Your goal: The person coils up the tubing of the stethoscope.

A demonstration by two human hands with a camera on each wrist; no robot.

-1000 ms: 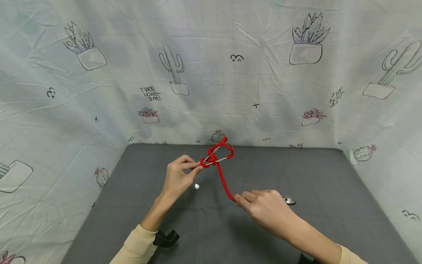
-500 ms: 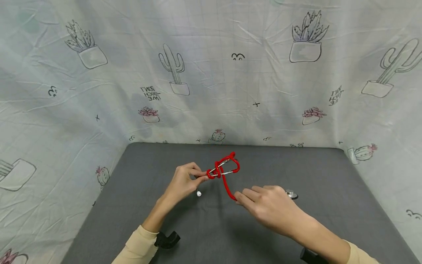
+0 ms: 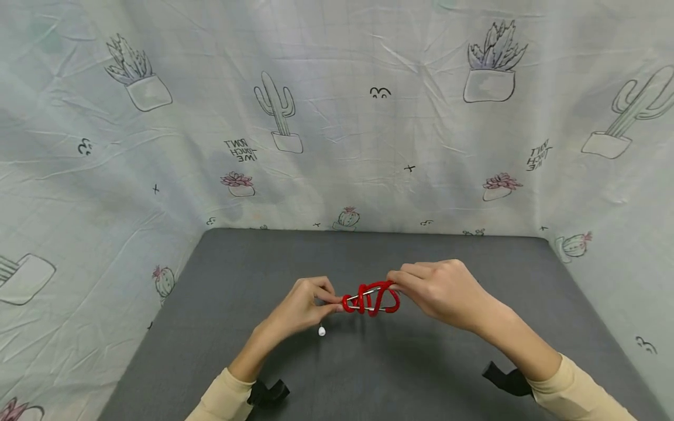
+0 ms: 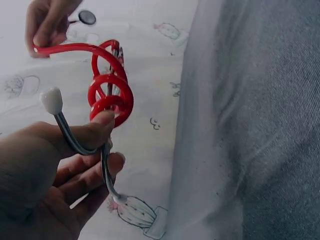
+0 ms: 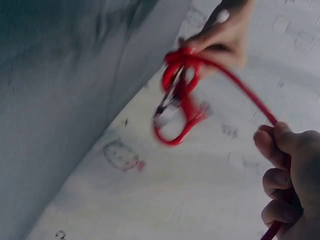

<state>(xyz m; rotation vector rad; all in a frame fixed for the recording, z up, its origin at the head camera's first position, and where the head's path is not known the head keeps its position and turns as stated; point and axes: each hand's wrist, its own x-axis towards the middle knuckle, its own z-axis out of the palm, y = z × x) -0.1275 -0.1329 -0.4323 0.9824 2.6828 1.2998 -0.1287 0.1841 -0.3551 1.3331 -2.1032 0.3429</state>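
Observation:
A stethoscope with red tubing (image 3: 361,299) is held in the air, its tubing wound in several turns about its metal ear tubes. My left hand (image 3: 300,307) pinches the ear-tube end between thumb and fingers. One white eartip (image 3: 322,331) hangs below that hand; the left wrist view shows the bent metal ear tube (image 4: 105,172) under the thumb. With curled fingers, my right hand (image 3: 442,289) grips the free length of red tube (image 5: 245,90), drawn over the turns. The dark round chestpiece (image 4: 87,17) sticks out beyond the right hand in the left wrist view.
A grey cloth-covered table (image 3: 253,257) lies beneath both hands. Behind and beside it hangs a pale curtain (image 3: 337,128) printed with potted cacti. Black wrist mounts (image 3: 267,393) show near both forearms.
My right hand has risen from below the wound part to its right side, bringing the tube over the turns. My left hand and the stethoscope have come lower and slightly right.

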